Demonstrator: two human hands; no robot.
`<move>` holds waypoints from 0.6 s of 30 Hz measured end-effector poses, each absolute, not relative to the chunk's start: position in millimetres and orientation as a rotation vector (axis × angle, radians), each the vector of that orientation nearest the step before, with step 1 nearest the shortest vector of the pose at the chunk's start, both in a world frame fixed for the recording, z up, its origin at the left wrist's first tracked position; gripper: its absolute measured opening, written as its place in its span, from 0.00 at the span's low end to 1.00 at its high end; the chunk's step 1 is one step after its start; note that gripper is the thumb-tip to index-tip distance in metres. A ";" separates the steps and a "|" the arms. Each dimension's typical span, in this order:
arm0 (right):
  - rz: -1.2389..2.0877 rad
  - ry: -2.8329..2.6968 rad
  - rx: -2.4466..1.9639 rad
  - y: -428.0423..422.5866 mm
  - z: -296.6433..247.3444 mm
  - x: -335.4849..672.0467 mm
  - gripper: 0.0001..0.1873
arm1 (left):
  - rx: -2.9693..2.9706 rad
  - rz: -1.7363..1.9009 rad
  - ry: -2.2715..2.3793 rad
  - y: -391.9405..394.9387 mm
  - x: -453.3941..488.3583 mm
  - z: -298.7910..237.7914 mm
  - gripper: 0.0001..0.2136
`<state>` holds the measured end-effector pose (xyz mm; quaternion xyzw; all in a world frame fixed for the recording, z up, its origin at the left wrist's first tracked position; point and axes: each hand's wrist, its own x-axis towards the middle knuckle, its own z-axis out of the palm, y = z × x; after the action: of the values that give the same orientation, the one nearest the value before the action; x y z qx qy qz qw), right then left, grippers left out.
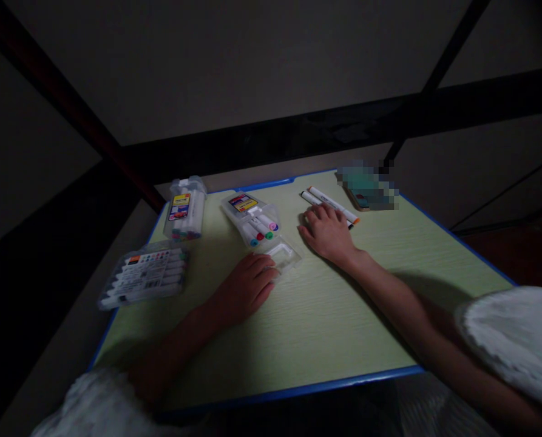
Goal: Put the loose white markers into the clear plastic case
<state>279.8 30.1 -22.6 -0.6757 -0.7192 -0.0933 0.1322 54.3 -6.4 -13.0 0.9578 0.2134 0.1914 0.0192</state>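
My left hand (250,284) lies low over the table with its fingers curled over the near edge of a clear plastic lid (283,254); its thumb is hidden. Just beyond the lid, a clear marker case (240,212) lies with its capped ends toward me, showing blue, red, green and pink-purple caps. My right hand (329,235) rests palm down, fingers apart, fingertips touching two white markers. One is an orange-ended marker (329,203); beside it lies a dark-ended marker (311,199), partly covered by my fingers.
An upright clear marker case (186,209) stands at the table's back left. Nearer, another marker case (145,274) overhangs the left edge. A phone-like flat object (366,189), partly pixelated, lies at the back right. The pale green table (316,340) has a blue rim.
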 end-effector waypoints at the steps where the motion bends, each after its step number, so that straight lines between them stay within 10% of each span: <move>1: -0.268 -2.087 -1.958 30.3 -23.0 279.9 0.19 | 2.971 0.595 0.664 -6.4 54.3 -12.9 0.08; 18: -0.266 -2.075 -1.968 31.8 -23.1 280.2 0.19 | 2.969 0.571 0.686 -7.6 55.1 -10.5 0.08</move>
<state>280.2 31.8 -23.1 -0.6789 -0.7159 -0.0918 0.1345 55.1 -7.6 -10.5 0.9575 0.2211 0.1841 0.0207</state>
